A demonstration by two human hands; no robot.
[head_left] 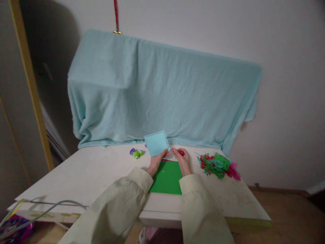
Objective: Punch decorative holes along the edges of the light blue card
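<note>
1. Site appeared to be a room in a home.
2. A pale blue blanket point(162, 91) hung in folds before a plain wall point(286, 118).
3. A red cord point(116, 13) dangled above the blanket.
4. A marked white table point(96, 169) bore coloured scraps point(215, 165); the brown floor point(286, 217) looked wooden.

My loose, softly creased sleeves point(115, 205), pale grey-green, run up from the bottom edge, each gathered into a broad cuff point(143, 179); dark cloth point(169, 236) shows between them.
</note>
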